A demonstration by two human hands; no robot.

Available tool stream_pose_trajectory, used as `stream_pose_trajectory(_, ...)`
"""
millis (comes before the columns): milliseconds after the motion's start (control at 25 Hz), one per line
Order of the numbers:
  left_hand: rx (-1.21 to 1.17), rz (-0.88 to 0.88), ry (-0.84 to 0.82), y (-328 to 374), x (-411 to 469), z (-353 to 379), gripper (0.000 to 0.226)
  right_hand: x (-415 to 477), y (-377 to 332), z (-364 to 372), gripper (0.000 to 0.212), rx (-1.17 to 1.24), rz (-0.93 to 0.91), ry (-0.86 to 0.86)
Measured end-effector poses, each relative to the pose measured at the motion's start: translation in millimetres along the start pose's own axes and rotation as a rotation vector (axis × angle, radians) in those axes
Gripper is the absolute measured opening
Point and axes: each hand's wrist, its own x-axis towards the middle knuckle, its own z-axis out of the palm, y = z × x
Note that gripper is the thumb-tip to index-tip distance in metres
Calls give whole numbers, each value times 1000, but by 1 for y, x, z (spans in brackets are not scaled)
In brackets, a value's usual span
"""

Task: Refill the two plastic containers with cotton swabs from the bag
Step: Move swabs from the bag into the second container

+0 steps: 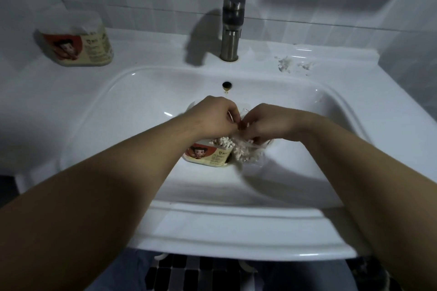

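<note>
Left hand (212,116) and right hand (264,123), fingers curled, pinch the clear bag (247,152) over the sink (132,101). The container (208,157) beneath holds cotton swabs (222,142); a second container (75,41) stands on the counter (146,49).

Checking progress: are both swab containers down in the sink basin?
No, the open container sits in the basin; the second container stands on the counter left of the faucet.
</note>
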Motion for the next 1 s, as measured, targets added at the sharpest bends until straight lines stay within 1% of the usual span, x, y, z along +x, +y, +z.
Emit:
stream_pose_trajectory(80, -1, -4, 1, 0, -1, -1, 14, 0, -2, 6, 16, -80, 0, -4)
stream_pose_trajectory(240, 29, -4, 10, 2, -1, -3, 16, 5, -1, 10, 19, -24, 21, 40)
stream_pose_trajectory(360, -2, -8, 15, -1, 1, -1, 16, 5, -1, 6, 18, 24, 20, 76)
stream_pose_trajectory(520, 2, 2, -8, -3, 2, -1, 14, 0, -4, -4, 9, -59, 2, 172)
stream_pose_trajectory(640, 0, 0, -22, -5, 3, -1, 12, -5, -2, -12, 10, 32, -11, 264)
stream_pose_trajectory(720, -12, -3, -25, -5, 3, -1, 12, -7, -2, -14, 9, 25, -6, 268)
stream_pose_trajectory(880, 7, 13, 4, -5, 3, 0, 10, -5, 0, -13, 11, -27, 8, 259)
stream_pose_trajectory(1000, 32, 80, 97, -5, 6, 1, 13, -5, -1, -16, 11, -3, -14, 299)
